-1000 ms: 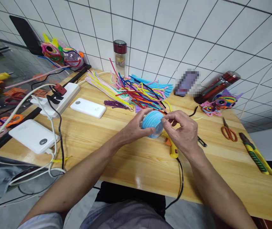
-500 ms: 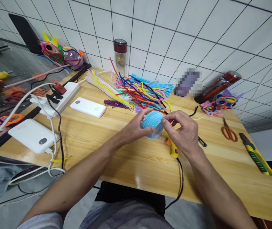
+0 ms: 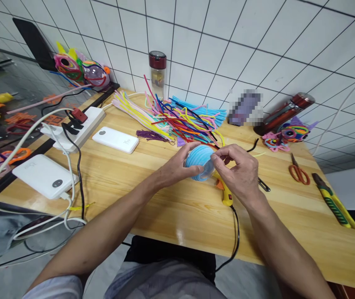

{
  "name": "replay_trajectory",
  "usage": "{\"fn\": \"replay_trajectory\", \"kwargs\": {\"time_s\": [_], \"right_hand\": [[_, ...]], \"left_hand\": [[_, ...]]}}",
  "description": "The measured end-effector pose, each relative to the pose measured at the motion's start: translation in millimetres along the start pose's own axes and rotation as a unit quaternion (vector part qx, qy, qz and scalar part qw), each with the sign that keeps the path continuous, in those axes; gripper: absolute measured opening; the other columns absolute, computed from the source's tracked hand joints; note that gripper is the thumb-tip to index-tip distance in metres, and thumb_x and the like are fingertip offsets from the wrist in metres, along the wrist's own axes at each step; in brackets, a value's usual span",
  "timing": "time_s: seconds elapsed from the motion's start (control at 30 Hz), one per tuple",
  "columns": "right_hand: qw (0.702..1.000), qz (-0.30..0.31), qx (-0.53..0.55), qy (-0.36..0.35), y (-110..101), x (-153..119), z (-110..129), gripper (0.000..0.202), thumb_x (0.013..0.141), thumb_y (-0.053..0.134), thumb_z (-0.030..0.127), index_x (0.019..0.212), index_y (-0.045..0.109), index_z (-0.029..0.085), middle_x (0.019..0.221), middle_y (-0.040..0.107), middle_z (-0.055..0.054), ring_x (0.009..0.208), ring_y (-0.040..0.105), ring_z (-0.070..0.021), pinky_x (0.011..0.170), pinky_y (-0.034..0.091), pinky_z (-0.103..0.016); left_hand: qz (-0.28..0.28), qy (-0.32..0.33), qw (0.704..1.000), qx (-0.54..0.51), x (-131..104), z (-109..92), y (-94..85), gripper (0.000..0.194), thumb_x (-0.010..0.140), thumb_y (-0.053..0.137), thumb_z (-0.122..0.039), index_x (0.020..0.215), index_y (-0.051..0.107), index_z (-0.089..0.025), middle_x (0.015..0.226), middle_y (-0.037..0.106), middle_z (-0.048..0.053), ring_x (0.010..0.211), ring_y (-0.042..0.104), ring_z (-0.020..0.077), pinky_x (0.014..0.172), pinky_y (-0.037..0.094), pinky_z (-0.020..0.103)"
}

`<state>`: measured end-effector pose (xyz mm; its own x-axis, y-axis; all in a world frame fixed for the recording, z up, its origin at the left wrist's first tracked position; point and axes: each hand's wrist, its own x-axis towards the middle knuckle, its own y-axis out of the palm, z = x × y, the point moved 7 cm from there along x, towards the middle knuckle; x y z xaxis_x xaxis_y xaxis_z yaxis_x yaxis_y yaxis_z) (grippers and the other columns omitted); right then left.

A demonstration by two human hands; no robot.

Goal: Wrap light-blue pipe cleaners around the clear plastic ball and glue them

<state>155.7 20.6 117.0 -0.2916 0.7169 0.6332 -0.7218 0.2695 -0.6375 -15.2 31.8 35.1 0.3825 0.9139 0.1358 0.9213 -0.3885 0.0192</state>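
A clear ball partly wound with light blue pipe cleaner (image 3: 199, 160) is held above the wooden table. My left hand (image 3: 179, 166) wraps round its left side, thumb across the front. At the ball's right edge, my right hand (image 3: 236, 168) pinches with thumb and forefinger; what lies between those fingertips is too small to make out. A yellow glue gun (image 3: 226, 195) lies on the table under my right hand, its nozzle hidden. Behind the ball spreads a pile of coloured pipe cleaners (image 3: 186, 120).
Scissors (image 3: 299, 172) and green-yellow pliers (image 3: 334, 201) lie at the right. Two white power banks (image 3: 115, 140) and a power strip (image 3: 82, 128) with cables are at the left. A glass bottle (image 3: 157, 74) and a dark red flask (image 3: 285, 113) are along the wall.
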Motion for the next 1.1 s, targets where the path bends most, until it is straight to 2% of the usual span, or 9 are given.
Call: {"fn": "replay_trajectory", "kwargs": {"time_s": [0.23,0.47,0.77,0.9,1.1], "right_hand": [[1.0,-0.006,-0.003,-0.001,0,0,0,0.013,0.095,0.072,0.023,0.082,0.072,0.024,0.073,0.07,0.0,0.062,0.063,-0.0155,0.057,0.052,-0.03],[1.0,0.008,-0.005,0.015,3,0,-5,0.012,0.095,0.072,0.024,0.083,0.073,0.025,0.074,0.071,0.0,0.062,0.064,-0.016,0.059,0.053,-0.031],[1.0,0.005,-0.007,-0.005,4,-1,0,0.013,0.096,0.072,0.021,0.083,0.073,0.024,0.073,0.072,0.0,0.061,0.064,-0.0154,0.059,0.054,-0.03],[1.0,0.019,-0.004,-0.023,3,-2,2,0.013,0.099,0.069,0.019,0.09,0.076,0.024,0.082,0.078,-0.002,0.066,0.067,-0.0163,0.064,0.056,-0.032],[0.998,0.002,0.002,-0.055,3,-8,5,0.013,0.102,0.067,0.018,0.104,0.078,0.024,0.099,0.085,-0.006,0.081,0.077,-0.0187,0.07,0.061,-0.033]], "left_hand": [[0.001,-0.011,1.0,-0.013,1,2,1.0,0.086,0.083,0.084,-0.058,0.153,0.051,-0.02,0.16,0.057,0.017,0.15,0.054,0.0403,0.125,0.046,0.054],[-0.009,-0.013,1.0,-0.008,1,6,-0.3,0.085,0.083,0.084,-0.059,0.151,0.053,-0.02,0.152,0.062,0.015,0.142,0.059,0.0384,0.12,0.05,0.051],[-0.035,-0.009,0.999,0.014,2,-1,-0.6,0.076,0.083,0.08,-0.06,0.142,0.058,-0.018,0.142,0.068,0.014,0.133,0.063,0.037,0.115,0.053,0.049],[-0.046,-0.022,0.999,0.007,2,0,-4.2,0.073,0.082,0.079,-0.056,0.141,0.058,-0.018,0.138,0.068,0.013,0.13,0.064,0.0366,0.113,0.052,0.048],[-0.059,-0.01,0.998,0.01,3,-1,-6.4,0.069,0.084,0.076,-0.052,0.14,0.057,-0.018,0.138,0.068,0.012,0.13,0.063,0.0347,0.114,0.052,0.046]]}}
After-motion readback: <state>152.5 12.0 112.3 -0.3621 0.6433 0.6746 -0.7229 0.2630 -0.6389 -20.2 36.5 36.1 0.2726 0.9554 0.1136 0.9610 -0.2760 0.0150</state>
